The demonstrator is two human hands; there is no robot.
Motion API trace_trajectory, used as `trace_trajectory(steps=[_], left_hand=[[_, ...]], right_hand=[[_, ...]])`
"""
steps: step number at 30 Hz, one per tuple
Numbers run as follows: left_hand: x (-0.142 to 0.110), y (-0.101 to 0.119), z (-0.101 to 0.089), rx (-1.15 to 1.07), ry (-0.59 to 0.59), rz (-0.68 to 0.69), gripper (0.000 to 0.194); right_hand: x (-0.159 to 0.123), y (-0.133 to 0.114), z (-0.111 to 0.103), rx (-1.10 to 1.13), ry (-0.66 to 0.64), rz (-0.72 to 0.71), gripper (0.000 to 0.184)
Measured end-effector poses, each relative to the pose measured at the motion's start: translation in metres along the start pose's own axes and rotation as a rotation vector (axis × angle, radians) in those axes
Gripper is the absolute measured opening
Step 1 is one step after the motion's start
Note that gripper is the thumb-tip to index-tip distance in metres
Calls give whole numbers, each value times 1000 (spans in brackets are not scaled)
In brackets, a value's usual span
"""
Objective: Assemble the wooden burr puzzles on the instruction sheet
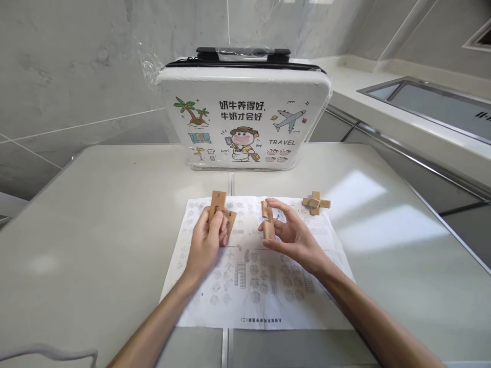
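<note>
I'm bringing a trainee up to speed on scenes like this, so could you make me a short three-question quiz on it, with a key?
1. What is the right hand holding?
2. True or false: the case stands beyond the far edge of the sheet.
3. Where is the wooden cross?
A) On top of the case
B) At the sheet's far right corner
C) At the sheet's near left corner

Key:
1. A notched wooden block.
2. True.
3. B.
</note>
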State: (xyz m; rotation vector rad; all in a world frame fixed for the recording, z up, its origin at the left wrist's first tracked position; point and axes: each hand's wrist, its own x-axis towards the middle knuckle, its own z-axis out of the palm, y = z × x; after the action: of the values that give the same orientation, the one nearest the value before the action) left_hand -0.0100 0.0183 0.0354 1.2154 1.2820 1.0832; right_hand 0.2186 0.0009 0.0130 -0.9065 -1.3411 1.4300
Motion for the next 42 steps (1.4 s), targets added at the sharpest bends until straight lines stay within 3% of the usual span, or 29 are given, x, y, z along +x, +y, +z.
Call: trace_trajectory(steps=[3,9,13,17,25,28,31,34,37,42], left_hand=[[7,0,-9,383,169,39,31],[14,2,-16,950,181,29,47],[14,4,-16,1138,103,-40,48],[14,7,-15,1161,55,-57,42],[11,-3,-16,938,23,45,39],[11,-4,-14,725,-12,70,40],[10,-3,-10,425,-95,-22,45],[9,-1,-6,140,-213,-131,48],[8,0,-4,-64,-242,-160,43],[5,-1,-4,-143,-314,-155,34]], right_hand=[[0,0,0,36,-7,23,69],[-1,3,0,125,-57,71,75],[-1,3,-1,141,-47,84,76],[-1,4,-2,148,-43,92,76],[-2,5,-1,169,-41,116,78],[0,6,-3,260,-17,141,63],[2,9,-6,382,-15,166,45],[3,10,-8,422,3,195,39],[1,6,-6,384,-4,230,32],[-1,0,2,383,-96,237,50]])
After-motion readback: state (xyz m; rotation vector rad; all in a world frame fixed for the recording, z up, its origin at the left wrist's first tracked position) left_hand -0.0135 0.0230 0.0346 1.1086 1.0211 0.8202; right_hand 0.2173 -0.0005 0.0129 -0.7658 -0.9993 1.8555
